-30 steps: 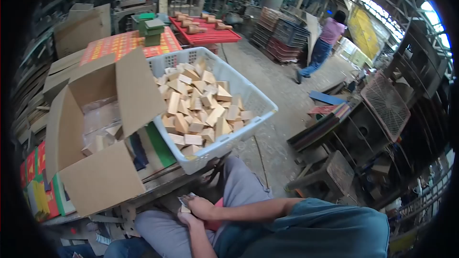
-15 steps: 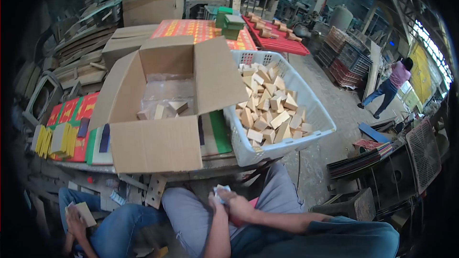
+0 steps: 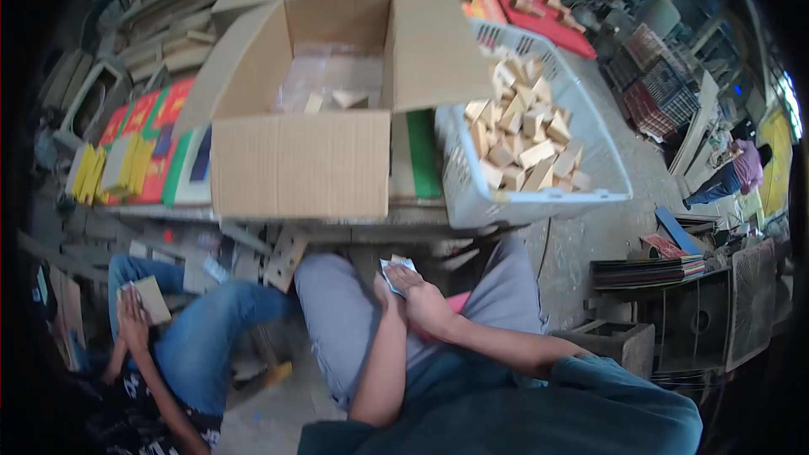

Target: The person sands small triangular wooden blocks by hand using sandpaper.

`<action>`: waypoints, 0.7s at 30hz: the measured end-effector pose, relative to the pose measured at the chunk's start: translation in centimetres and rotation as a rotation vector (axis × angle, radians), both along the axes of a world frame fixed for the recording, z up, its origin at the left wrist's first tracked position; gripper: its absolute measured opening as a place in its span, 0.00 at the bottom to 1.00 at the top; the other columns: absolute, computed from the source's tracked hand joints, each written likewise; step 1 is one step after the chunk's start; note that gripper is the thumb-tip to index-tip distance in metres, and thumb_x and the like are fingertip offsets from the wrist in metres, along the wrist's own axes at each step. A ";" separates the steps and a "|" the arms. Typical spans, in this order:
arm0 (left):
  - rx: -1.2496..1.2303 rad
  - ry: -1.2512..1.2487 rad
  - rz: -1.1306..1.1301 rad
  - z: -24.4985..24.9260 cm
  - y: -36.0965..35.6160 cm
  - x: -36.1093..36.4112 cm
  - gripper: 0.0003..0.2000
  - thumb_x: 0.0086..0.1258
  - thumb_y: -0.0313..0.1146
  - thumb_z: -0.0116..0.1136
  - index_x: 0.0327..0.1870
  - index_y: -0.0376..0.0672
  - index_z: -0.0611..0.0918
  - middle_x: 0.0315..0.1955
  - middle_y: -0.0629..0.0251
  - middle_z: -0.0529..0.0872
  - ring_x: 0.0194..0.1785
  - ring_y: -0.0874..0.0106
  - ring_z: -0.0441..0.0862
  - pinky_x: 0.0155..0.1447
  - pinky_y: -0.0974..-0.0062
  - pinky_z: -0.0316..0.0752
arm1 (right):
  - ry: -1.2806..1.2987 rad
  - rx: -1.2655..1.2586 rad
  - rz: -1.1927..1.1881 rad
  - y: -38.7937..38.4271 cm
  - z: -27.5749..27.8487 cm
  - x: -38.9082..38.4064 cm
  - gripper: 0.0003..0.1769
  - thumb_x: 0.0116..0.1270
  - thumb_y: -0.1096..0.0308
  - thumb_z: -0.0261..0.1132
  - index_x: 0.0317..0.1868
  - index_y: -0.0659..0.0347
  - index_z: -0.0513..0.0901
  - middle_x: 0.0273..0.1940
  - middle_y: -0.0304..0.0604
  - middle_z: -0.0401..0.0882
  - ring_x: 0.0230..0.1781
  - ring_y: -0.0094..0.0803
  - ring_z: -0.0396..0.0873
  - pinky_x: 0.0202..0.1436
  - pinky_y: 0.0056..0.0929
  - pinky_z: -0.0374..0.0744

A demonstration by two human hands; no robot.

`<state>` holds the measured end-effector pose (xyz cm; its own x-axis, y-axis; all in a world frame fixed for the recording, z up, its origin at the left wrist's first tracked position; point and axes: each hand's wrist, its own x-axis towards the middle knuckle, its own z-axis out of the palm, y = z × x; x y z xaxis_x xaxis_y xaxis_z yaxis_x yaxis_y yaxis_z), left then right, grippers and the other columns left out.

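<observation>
Over my lap, my left hand and my right hand are closed together on a small wooden block partly covered by a crumpled white-and-blue sheet. My right fingers press on top while my left hand grips from below. Much of the block is hidden by the fingers. Beyond my knees stands an open cardboard box, with a few wooden blocks and clear plastic inside. To its right is a white plastic basket heaped with wooden blocks.
At my left, a seated co-worker's hands hold a flat wooden piece. Yellow-edged pieces lie on the table's left. A red tray of wooden pieces is behind the basket. Dark boards are stacked at right, where another person stands.
The view has tilted down and shifted, so the box and basket sit higher in it. My hands stay together on the block, and more of the white-and-blue sheet shows.
</observation>
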<state>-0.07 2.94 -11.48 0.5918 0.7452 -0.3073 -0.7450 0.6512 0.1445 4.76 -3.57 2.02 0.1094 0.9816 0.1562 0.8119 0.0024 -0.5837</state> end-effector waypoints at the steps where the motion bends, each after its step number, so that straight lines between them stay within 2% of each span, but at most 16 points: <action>1: 0.148 -0.489 0.004 -1.9 -0.2 -0.4 0.16 0.69 0.44 0.41 0.42 0.44 0.79 0.41 0.65 0.84 0.43 0.62 0.82 0.49 0.62 0.77 | 0.009 0.030 0.028 -0.6 0.6 -0.8 0.27 0.56 0.79 0.56 0.59 0.69 0.74 0.56 0.60 0.76 0.57 0.51 0.76 0.63 0.40 0.73; 2: 0.083 -0.012 -0.040 -4.0 -0.3 -0.7 0.16 0.68 0.43 0.42 0.41 0.43 0.80 0.39 0.65 0.84 0.43 0.63 0.82 0.49 0.63 0.77 | 0.013 0.021 0.023 -0.4 0.3 -0.3 0.26 0.57 0.79 0.55 0.59 0.69 0.73 0.55 0.61 0.76 0.57 0.51 0.76 0.61 0.41 0.74; 3: 0.002 0.466 -0.111 -3.3 0.0 -0.8 0.15 0.68 0.42 0.43 0.40 0.43 0.80 0.38 0.65 0.84 0.42 0.64 0.82 0.48 0.64 0.77 | 0.022 0.004 0.015 -0.1 -0.2 0.4 0.26 0.58 0.80 0.54 0.60 0.70 0.72 0.55 0.61 0.77 0.56 0.51 0.76 0.60 0.42 0.75; 5: -0.226 0.678 0.038 5.8 -0.8 0.7 0.14 0.68 0.40 0.44 0.37 0.43 0.81 0.34 0.65 0.84 0.40 0.67 0.82 0.46 0.67 0.77 | 0.116 -0.260 -0.149 2.1 0.4 2.4 0.24 0.58 0.80 0.55 0.58 0.70 0.74 0.52 0.60 0.78 0.53 0.53 0.78 0.56 0.44 0.77; 6: -0.252 0.650 0.103 6.0 -0.5 1.3 0.13 0.68 0.39 0.45 0.36 0.42 0.82 0.33 0.65 0.84 0.36 0.68 0.82 0.42 0.68 0.77 | 0.109 -0.285 -0.121 1.7 0.4 2.4 0.24 0.58 0.80 0.55 0.58 0.70 0.74 0.52 0.60 0.78 0.53 0.53 0.78 0.56 0.44 0.77; 7: -0.276 0.636 0.159 5.5 -0.7 1.2 0.13 0.69 0.38 0.46 0.36 0.42 0.83 0.32 0.65 0.84 0.33 0.68 0.82 0.38 0.69 0.77 | 0.124 -0.204 -0.117 1.0 0.2 1.7 0.24 0.57 0.81 0.56 0.57 0.69 0.74 0.52 0.61 0.78 0.52 0.55 0.78 0.54 0.44 0.78; 8: -0.281 0.610 0.091 4.2 -0.3 0.4 0.13 0.69 0.37 0.46 0.34 0.41 0.83 0.31 0.64 0.84 0.31 0.67 0.82 0.39 0.68 0.77 | 0.142 -0.117 -0.120 0.7 0.1 0.8 0.25 0.56 0.82 0.57 0.57 0.69 0.74 0.52 0.61 0.78 0.51 0.56 0.78 0.52 0.45 0.79; 9: -0.315 0.552 0.107 0.0 -0.2 0.5 0.13 0.68 0.37 0.47 0.32 0.41 0.83 0.30 0.64 0.84 0.31 0.68 0.81 0.38 0.70 0.76 | 0.098 0.115 -0.084 -0.2 0.2 -0.3 0.25 0.53 0.82 0.58 0.55 0.68 0.77 0.51 0.63 0.78 0.50 0.56 0.79 0.54 0.44 0.78; 11: -0.295 0.498 0.090 -2.4 -0.2 0.3 0.12 0.68 0.36 0.46 0.33 0.41 0.82 0.29 0.64 0.83 0.30 0.69 0.80 0.38 0.71 0.76 | 0.028 0.207 -0.032 -0.5 0.7 -0.6 0.25 0.53 0.83 0.57 0.55 0.68 0.77 0.50 0.64 0.78 0.49 0.57 0.79 0.52 0.44 0.78; 13: -0.301 0.638 0.115 6.5 -0.7 0.7 0.12 0.68 0.34 0.45 0.35 0.40 0.82 0.31 0.63 0.83 0.30 0.69 0.80 0.36 0.71 0.76 | 0.141 -0.012 -0.153 0.9 -0.4 1.3 0.25 0.55 0.82 0.57 0.56 0.68 0.77 0.50 0.63 0.79 0.50 0.57 0.79 0.53 0.43 0.78; 14: -0.282 0.736 0.127 6.3 -0.9 1.5 0.12 0.69 0.33 0.44 0.36 0.40 0.82 0.32 0.63 0.83 0.32 0.69 0.80 0.38 0.71 0.75 | 0.183 -0.085 -0.150 1.8 -1.4 2.8 0.25 0.55 0.82 0.57 0.57 0.68 0.77 0.51 0.63 0.79 0.52 0.57 0.79 0.55 0.44 0.77; 15: -0.292 0.734 0.130 5.5 -1.3 1.6 0.12 0.69 0.33 0.44 0.36 0.40 0.82 0.32 0.63 0.83 0.32 0.69 0.80 0.38 0.71 0.75 | 0.180 -0.092 -0.145 1.4 -0.5 2.5 0.25 0.55 0.82 0.57 0.57 0.68 0.77 0.51 0.63 0.79 0.52 0.57 0.79 0.55 0.44 0.77; 17: -0.247 0.625 0.077 3.0 -0.6 1.1 0.12 0.70 0.33 0.42 0.37 0.40 0.81 0.34 0.64 0.83 0.35 0.70 0.80 0.40 0.70 0.75 | 0.174 -0.066 -0.128 0.8 2.3 0.8 0.25 0.56 0.83 0.57 0.56 0.67 0.77 0.51 0.63 0.78 0.53 0.56 0.78 0.55 0.44 0.78; 18: -0.450 0.450 0.092 1.9 -0.2 1.0 0.12 0.70 0.34 0.42 0.38 0.41 0.81 0.33 0.64 0.83 0.35 0.70 0.80 0.41 0.70 0.75 | 0.049 0.086 -0.032 -0.2 1.6 0.2 0.24 0.57 0.82 0.57 0.56 0.67 0.77 0.53 0.62 0.78 0.55 0.55 0.77 0.55 0.44 0.78; 19: -0.460 0.460 0.094 3.9 -0.1 0.6 0.12 0.70 0.34 0.42 0.38 0.41 0.81 0.33 0.64 0.83 0.35 0.70 0.80 0.41 0.70 0.75 | -0.045 0.082 0.007 -0.7 2.1 -0.3 0.23 0.57 0.82 0.58 0.56 0.67 0.77 0.54 0.61 0.77 0.56 0.54 0.77 0.56 0.44 0.77; 21: -0.378 0.496 0.031 7.4 -1.0 0.3 0.13 0.70 0.35 0.42 0.40 0.40 0.80 0.33 0.64 0.83 0.34 0.69 0.81 0.40 0.70 0.75 | 0.056 0.108 -0.032 0.4 1.3 1.0 0.23 0.56 0.82 0.58 0.56 0.68 0.77 0.50 0.62 0.79 0.50 0.55 0.79 0.52 0.44 0.79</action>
<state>0.28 1.92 -4.07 0.2902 0.5459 -0.7860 -0.6679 0.7038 0.2422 5.77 -3.13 3.30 0.1524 0.9552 0.2536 0.7785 0.0420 -0.6262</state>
